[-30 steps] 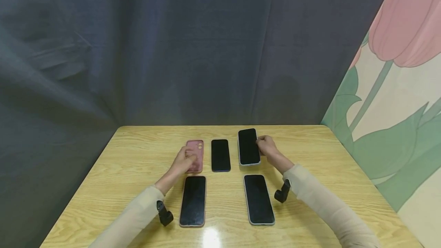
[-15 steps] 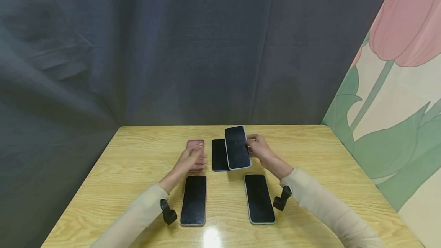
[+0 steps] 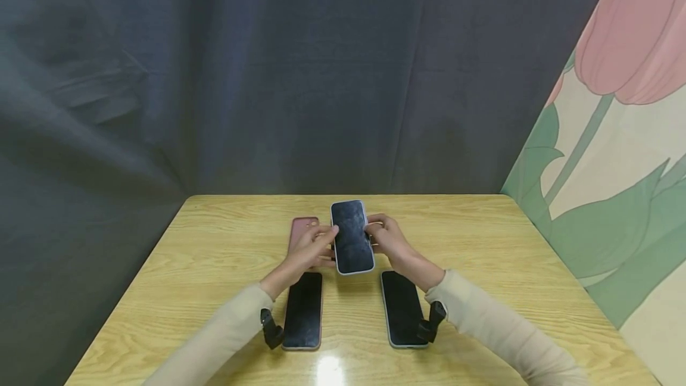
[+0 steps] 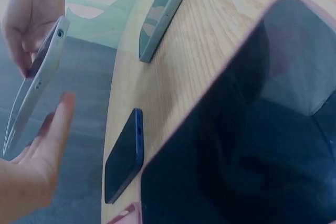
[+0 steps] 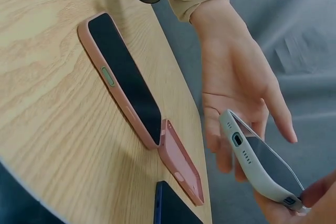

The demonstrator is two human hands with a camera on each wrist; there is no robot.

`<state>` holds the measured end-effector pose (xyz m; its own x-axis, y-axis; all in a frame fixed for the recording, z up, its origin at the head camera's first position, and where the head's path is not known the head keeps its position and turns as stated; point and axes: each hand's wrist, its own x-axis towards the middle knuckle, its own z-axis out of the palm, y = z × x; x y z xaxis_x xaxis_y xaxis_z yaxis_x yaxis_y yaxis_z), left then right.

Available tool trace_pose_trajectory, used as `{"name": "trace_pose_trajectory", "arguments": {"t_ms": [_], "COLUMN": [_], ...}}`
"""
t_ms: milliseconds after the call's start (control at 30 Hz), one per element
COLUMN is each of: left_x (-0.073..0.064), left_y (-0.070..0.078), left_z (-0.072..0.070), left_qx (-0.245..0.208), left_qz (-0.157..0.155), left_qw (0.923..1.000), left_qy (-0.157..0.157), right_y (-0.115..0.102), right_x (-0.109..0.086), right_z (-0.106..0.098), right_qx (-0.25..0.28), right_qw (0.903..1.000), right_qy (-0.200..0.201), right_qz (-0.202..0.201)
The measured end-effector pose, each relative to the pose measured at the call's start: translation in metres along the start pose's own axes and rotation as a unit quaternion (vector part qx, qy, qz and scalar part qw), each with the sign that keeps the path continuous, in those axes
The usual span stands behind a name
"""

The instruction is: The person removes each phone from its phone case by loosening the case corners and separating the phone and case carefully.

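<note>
Above the table, my right hand (image 3: 399,250) pinches the right edge of a phone in a pale case (image 3: 352,240), screen facing up and tilted. My left hand (image 3: 305,255) is at the phone's left edge, its thumb straight near the screen's rim. In the right wrist view its palm and fingers are spread beside the case, not curled round it. A pink phone case (image 5: 180,161) lies on the table, partly covered by the left hand in the head view. A dark blue phone without a case (image 4: 124,156) lies beside it, hidden below the raised phone in the head view.
Nearer me on the wooden table (image 3: 214,255), a phone in a pink case (image 3: 302,314) lies at left and a phone in a light case (image 3: 403,311) at right. A dark cloth (image 3: 343,76) hangs behind the table's far edge. Black wrist cameras hang under both sleeves.
My right hand has carried the pale-cased phone leftward, over the dark blue phone. The left hand has come off the pink case and moved right, to the raised phone's left edge.
</note>
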<state>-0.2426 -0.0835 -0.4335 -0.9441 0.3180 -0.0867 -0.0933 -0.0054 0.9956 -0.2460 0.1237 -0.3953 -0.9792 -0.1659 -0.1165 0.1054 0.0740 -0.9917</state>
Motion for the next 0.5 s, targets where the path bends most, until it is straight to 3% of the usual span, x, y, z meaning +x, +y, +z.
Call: {"name": "trace_pose_trajectory", "arguments": {"t_ms": [267,500], "left_x": [0.003,0.003], "left_y": [-0.003,-0.007], "left_z": [0.005,0.008], "left_qx": [0.004,0.015], "left_qz": [0.006,0.004], "left_qw": [0.9998,0.9999], "left_qy": [-0.018,0.002], "right_y": [0.001,0.010], "right_x": [0.001,0.003], "right_z": [0.001,0.000], "right_qx": [0.005,-0.007], "right_qw": [1.0000,0.9998], "right_qy": [-0.006,-0.019], "right_qz": [0.000,0.007]}}
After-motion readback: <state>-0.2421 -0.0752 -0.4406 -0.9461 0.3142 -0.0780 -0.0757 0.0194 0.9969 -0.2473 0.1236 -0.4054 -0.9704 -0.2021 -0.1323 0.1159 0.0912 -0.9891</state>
